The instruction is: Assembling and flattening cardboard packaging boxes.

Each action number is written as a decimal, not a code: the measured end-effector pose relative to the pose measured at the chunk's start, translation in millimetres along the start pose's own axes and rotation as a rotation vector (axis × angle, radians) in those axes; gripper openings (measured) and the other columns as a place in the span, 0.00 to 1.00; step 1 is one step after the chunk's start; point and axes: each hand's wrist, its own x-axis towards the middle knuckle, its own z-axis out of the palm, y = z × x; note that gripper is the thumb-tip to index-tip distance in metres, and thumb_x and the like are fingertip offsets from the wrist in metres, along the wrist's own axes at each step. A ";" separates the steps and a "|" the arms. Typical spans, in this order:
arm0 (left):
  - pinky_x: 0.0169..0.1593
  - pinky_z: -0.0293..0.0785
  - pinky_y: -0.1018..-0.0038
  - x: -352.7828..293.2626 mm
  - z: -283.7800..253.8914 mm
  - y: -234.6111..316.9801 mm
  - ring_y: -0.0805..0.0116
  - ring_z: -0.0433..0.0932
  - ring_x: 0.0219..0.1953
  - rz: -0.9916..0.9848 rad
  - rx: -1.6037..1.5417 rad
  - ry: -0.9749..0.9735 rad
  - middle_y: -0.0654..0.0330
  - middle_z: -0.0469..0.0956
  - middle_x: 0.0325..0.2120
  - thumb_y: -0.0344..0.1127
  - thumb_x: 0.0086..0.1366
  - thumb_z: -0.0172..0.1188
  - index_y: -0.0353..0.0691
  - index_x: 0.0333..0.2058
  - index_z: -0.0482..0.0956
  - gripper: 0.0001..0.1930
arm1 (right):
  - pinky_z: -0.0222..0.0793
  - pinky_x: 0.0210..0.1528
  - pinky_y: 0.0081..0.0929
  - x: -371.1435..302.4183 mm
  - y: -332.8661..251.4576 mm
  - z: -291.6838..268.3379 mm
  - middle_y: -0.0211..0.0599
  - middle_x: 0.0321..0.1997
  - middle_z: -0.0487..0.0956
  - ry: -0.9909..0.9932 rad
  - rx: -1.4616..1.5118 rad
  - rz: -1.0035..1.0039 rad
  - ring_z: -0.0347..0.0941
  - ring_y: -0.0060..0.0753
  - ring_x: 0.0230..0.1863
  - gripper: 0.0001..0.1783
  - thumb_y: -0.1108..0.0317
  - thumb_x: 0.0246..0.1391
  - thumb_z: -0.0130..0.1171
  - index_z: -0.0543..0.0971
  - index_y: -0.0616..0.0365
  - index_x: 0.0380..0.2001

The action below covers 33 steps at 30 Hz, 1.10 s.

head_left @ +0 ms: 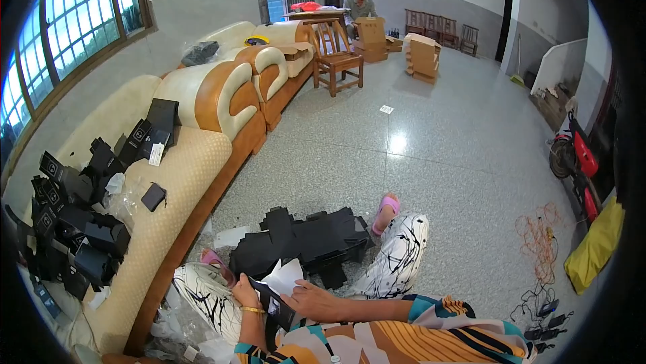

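Black packaging (280, 314), between left grip (246, 294) and right grip (315, 301), white paper (285, 276) alongside

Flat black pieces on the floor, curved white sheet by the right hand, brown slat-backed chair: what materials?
Flat black pieces: probably cardboard, matte; stiff panels with straight-cut flaps.
Curved white sheet: likely paper, matte; thin and bending, though thin plastic is possible.
Brown slat-backed chair: apparently wood, perhaps varnished; warm brown, squared legs, slight sheen.
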 end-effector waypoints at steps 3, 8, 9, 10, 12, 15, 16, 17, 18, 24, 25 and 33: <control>0.25 0.62 0.70 -4.4 -0.9 10.2 0.73 0.61 0.18 -0.046 -0.035 -0.038 0.63 0.65 0.11 0.42 0.59 0.52 0.25 0.15 0.68 0.23 | 0.52 0.59 0.39 -3.8 2.1 2.5 0.38 0.27 0.71 0.111 -0.068 -0.042 0.71 0.36 0.37 0.22 0.73 0.47 0.47 0.66 0.69 0.48; 0.22 0.58 0.68 -5.0 0.9 4.5 0.74 0.60 0.16 0.004 -0.022 -0.016 0.63 0.64 0.09 0.44 0.59 0.53 0.24 0.13 0.70 0.25 | 0.52 0.58 0.39 -5.1 3.1 3.5 0.40 0.28 0.72 0.112 -0.084 -0.054 0.71 0.38 0.39 0.22 0.73 0.46 0.48 0.65 0.69 0.48; 0.22 0.59 0.69 -5.5 0.6 4.3 0.74 0.60 0.16 0.014 0.037 -0.018 0.63 0.64 0.09 0.44 0.59 0.53 0.24 0.13 0.70 0.25 | 0.52 0.58 0.39 -4.8 2.6 2.8 0.40 0.28 0.72 0.112 -0.084 -0.052 0.71 0.38 0.39 0.22 0.73 0.46 0.48 0.65 0.69 0.48; 0.22 0.59 0.69 -5.4 -0.1 4.1 0.74 0.60 0.17 0.024 0.095 -0.017 0.63 0.64 0.09 0.44 0.59 0.53 0.24 0.14 0.70 0.25 | 0.52 0.58 0.39 -3.6 1.9 1.9 0.40 0.28 0.72 0.080 -0.067 -0.022 0.71 0.38 0.38 0.22 0.73 0.46 0.48 0.66 0.68 0.48; 0.23 0.60 0.69 -1.2 0.9 -2.6 0.74 0.61 0.17 0.011 0.089 -0.025 0.63 0.65 0.10 0.44 0.59 0.53 0.24 0.14 0.70 0.25 | 0.52 0.58 0.38 -2.7 1.7 3.0 0.41 0.28 0.73 0.048 -0.049 0.008 0.71 0.38 0.38 0.22 0.72 0.46 0.48 0.66 0.67 0.48; 0.23 0.60 0.69 7.3 3.0 -16.9 0.73 0.61 0.17 -0.007 0.052 -0.027 0.64 0.65 0.11 0.43 0.59 0.52 0.24 0.15 0.70 0.24 | 0.52 0.58 0.38 -2.3 0.7 4.4 0.42 0.29 0.74 0.050 0.053 0.034 0.72 0.39 0.39 0.21 0.72 0.47 0.48 0.67 0.64 0.47; 0.24 0.61 0.69 5.1 4.2 -11.4 0.73 0.61 0.17 -0.011 0.026 -0.028 0.64 0.65 0.11 0.42 0.59 0.52 0.25 0.15 0.70 0.23 | 0.51 0.58 0.38 -2.7 0.8 2.1 0.43 0.29 0.74 0.052 0.072 0.046 0.72 0.40 0.40 0.23 0.72 0.46 0.49 0.67 0.65 0.48; 0.24 0.61 0.69 2.2 5.1 -6.3 0.73 0.61 0.17 -0.012 0.026 -0.031 0.64 0.65 0.11 0.42 0.59 0.52 0.25 0.15 0.70 0.23 | 0.51 0.58 0.38 -3.2 1.0 1.1 0.44 0.30 0.75 0.053 0.090 0.058 0.72 0.41 0.40 0.24 0.73 0.45 0.51 0.66 0.66 0.49; 0.24 0.61 0.69 -1.2 6.3 -0.3 0.73 0.62 0.18 -0.008 -0.007 -0.023 0.64 0.67 0.12 0.42 0.60 0.52 0.25 0.15 0.71 0.23 | 0.51 0.58 0.38 -4.0 1.9 2.1 0.44 0.30 0.75 0.051 0.090 0.061 0.72 0.41 0.40 0.24 0.73 0.45 0.51 0.66 0.66 0.49; 0.28 0.64 0.68 36.1 3.7 -52.5 0.69 0.67 0.21 -0.063 -0.082 0.048 0.59 0.72 0.17 0.43 0.59 0.51 0.25 0.20 0.74 0.22 | 0.55 0.56 0.37 -4.4 -1.7 10.6 0.46 0.26 0.76 0.088 0.001 0.011 0.74 0.41 0.33 0.27 0.72 0.46 0.51 0.64 0.65 0.52; 0.29 0.65 0.68 46.3 4.5 -67.3 0.68 0.68 0.22 -0.052 -0.174 0.135 0.58 0.73 0.19 0.44 0.59 0.51 0.24 0.21 0.75 0.22 | 0.58 0.53 0.36 -6.2 -5.1 9.7 0.47 0.25 0.76 0.028 0.114 0.070 0.74 0.41 0.31 0.27 0.71 0.47 0.50 0.63 0.64 0.53; 0.25 0.69 0.70 17.0 -3.8 -2.5 0.70 0.64 0.10 -0.384 -0.666 -0.011 0.63 0.64 0.09 0.49 0.62 0.49 0.47 0.13 0.67 0.21 | 0.61 0.45 0.38 -25.6 25.0 38.2 0.46 0.33 0.73 0.437 0.552 0.574 0.69 0.45 0.37 0.32 0.67 0.43 0.56 0.62 0.63 0.54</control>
